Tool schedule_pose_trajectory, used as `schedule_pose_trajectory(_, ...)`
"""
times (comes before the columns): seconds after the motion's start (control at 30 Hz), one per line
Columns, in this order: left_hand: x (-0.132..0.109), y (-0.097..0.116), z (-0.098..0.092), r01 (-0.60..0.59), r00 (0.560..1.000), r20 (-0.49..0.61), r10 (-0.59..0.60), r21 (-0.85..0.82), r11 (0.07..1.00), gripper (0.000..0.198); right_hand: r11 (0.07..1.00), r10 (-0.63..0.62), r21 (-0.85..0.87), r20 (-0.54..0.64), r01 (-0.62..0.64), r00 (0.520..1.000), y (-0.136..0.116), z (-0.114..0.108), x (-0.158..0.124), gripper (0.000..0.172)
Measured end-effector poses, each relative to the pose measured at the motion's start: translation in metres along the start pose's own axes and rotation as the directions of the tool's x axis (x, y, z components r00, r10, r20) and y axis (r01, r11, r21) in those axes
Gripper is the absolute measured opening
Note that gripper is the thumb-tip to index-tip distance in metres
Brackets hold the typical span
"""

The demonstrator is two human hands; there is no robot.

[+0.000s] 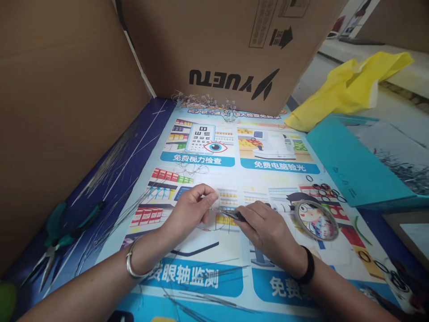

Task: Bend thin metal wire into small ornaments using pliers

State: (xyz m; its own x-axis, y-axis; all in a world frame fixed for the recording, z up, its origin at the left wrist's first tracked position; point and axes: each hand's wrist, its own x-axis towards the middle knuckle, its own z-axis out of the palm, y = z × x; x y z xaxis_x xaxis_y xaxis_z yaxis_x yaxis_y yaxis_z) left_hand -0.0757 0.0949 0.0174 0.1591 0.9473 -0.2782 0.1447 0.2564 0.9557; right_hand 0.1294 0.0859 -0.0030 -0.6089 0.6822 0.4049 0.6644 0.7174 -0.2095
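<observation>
Low over the printed poster, my left hand (196, 203) pinches a thin wire loop (214, 229) between thumb and fingertips. My right hand (268, 226) is wrapped round small pliers (231, 214) with dark handles. Their silver tips point left and meet the wire close to my left fingertips; whether the jaws grip it is too small to tell. Just beyond my left hand lies another bent wire piece (191, 169). Loose straight wires (204, 297) are strewn on the poster in front of me.
Teal-handled pliers (55, 241) and long wires (110, 165) lie at left. To the right are a tape roll (317, 220), black rings (323, 190) and a teal folder (348, 165). Cardboard (214, 40) walls the back, wire pieces (229, 109) at its foot. A yellow bag (348, 89) lies back right.
</observation>
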Motion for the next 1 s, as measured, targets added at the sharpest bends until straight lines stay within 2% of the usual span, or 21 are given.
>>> schedule_pose_trajectory(0.17,0.0004,-0.0005,0.0002,-0.005,1.0,0.007,0.005,0.018,1.0,0.019,0.998,0.004,0.062,0.03,-0.005,1.0,0.0007,0.0002,-0.0015,0.019)
schedule_pose_trajectory(0.33,0.0016,-0.0018,-0.0006,-0.03,1.0,0.003,0.03,0.019,0.999,0.021,0.966,0.098,0.237,0.046,-0.106,0.994,0.0024,-0.0023,-0.001,0.02)
schedule_pose_trajectory(0.57,0.0035,-0.0029,-0.0011,-0.056,0.997,0.054,0.057,-0.026,0.998,0.024,0.927,0.204,0.318,0.02,-0.2,0.979,0.0053,-0.0041,0.0017,0.018)
schedule_pose_trajectory(0.77,0.0024,-0.0022,-0.0011,-0.034,0.999,0.04,0.035,-0.035,0.999,0.023,0.946,0.143,0.285,0.053,-0.152,0.988,0.0043,-0.0013,-0.0019,0.019)
schedule_pose_trajectory(1.0,0.0008,0.0016,-0.0001,-0.031,0.998,0.053,0.031,0.004,1.0,0.023,0.951,0.121,0.281,0.034,-0.126,0.992,0.0024,0.0012,-0.0025,0.019)
